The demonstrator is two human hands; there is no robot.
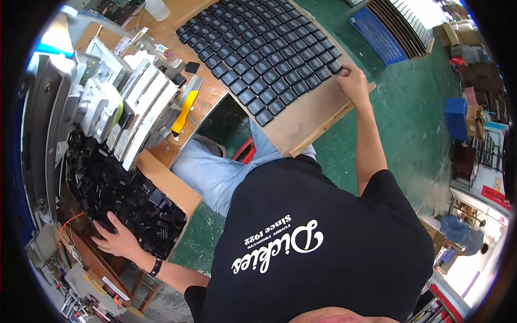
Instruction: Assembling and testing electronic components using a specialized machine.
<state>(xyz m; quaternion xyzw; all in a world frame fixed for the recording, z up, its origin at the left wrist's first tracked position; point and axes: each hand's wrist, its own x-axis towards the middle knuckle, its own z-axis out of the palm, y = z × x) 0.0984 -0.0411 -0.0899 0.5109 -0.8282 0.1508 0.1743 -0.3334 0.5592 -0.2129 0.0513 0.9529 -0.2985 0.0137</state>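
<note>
The left hand (116, 237) lies spread, fingers splayed and palm down, on a heap of loose black plastic parts (116, 196) in a cardboard box (172, 185). It grips nothing that can be seen, and a dark watch sits on the wrist just behind it. Ahead of this hand, past the heap, stands a grey metal machine (116, 116), with a yellow-handled tool (183, 113) lying just beyond the box's far corner.

The right hand (353, 81) reaches out far from the body, fingers curled down on one black part (335, 67) at the near corner of the rows of black parts (264, 54). These rows lie flat and close together on a wooden board (301, 126), spreading away from the hand toward the counter (177, 16). Whether the fingers pinch the part or only press it, I cannot tell. Beyond the hand's outer side a blue crate (377, 35) sits on the green floor (414, 107).
</note>
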